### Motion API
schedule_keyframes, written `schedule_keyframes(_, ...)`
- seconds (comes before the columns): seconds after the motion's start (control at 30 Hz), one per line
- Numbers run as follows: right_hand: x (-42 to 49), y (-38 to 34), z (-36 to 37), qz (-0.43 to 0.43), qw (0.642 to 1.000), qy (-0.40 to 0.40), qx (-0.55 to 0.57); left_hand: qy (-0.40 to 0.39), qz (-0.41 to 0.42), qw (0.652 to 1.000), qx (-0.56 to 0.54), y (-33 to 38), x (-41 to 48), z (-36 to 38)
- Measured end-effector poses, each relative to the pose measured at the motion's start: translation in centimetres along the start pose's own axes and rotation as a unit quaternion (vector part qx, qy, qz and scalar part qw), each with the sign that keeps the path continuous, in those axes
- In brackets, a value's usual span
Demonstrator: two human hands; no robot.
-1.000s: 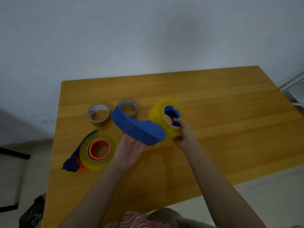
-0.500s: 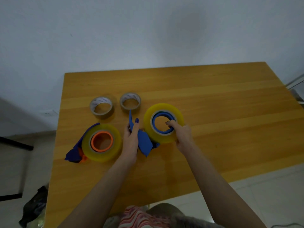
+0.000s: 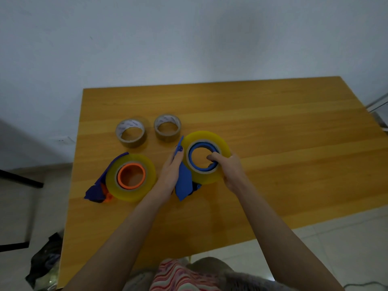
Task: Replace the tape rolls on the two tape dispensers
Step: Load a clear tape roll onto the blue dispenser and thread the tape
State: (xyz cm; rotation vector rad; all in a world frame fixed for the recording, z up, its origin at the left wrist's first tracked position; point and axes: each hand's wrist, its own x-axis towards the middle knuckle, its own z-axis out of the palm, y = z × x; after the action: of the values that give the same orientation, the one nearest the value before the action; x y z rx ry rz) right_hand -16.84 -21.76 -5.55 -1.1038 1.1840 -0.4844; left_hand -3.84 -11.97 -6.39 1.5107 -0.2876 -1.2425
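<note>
A blue tape dispenser (image 3: 184, 181) lies flat on the wooden table (image 3: 273, 133) with a full yellow tape roll (image 3: 222, 147) on its blue hub. My left hand (image 3: 171, 174) grips the dispenser's blue handle from the left. My right hand (image 3: 228, 170) holds the yellow roll, with a finger hooked inside the hub. To the left lies a second dispenser (image 3: 97, 186), blue with an orange hub, carrying another full yellow roll (image 3: 131, 177). Behind them stand two nearly spent brown rolls, one at the left (image 3: 131, 133) and one at the right (image 3: 167, 128).
The table's left edge is close to the left dispenser. A dark bag (image 3: 45, 263) lies on the floor at lower left. A black furniture frame (image 3: 19, 181) stands to the left. A grey wall runs behind the table.
The blue dispenser with its yellow roll went from held up and tilted to lying flat on the table. My left hand shifted from under the handle to its side.
</note>
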Motion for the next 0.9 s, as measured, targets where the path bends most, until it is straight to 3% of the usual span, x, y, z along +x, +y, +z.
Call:
schedule_keyframes(0.07,0.2,0.4,0.0,0.005,1.0,0.009,0.006,0.006,0.002,1.0,0.021,0.1,0.2,0.0)
schedule_keyframes(0.2,0.9,1.8,0.1,0.043,0.998,0.048,0.01,0.05,0.059,0.983,0.165,-1.2,0.8,-0.3)
schedule_keyframes(0.37,1.2,3.9,0.7,0.091,0.993,0.078,-0.021,0.019,0.061,0.978,0.198,-1.9,-0.1,-0.6)
schedule_keyframes(0.57,1.4,5.4,1.2,0.084,0.988,0.09,-0.093,0.014,0.059,0.976,0.208,-3.1,-0.4,-1.2)
schedule_keyframes(0.73,1.5,5.8,1.3,0.042,0.976,0.099,-0.187,0.01,0.066,0.968,0.242,-3.9,0.4,-1.9)
schedule_keyframes(0.9,2.1,6.1,0.6,-0.006,0.934,0.105,-0.342,0.011,0.065,0.96,0.271,-4.8,1.3,-2.3)
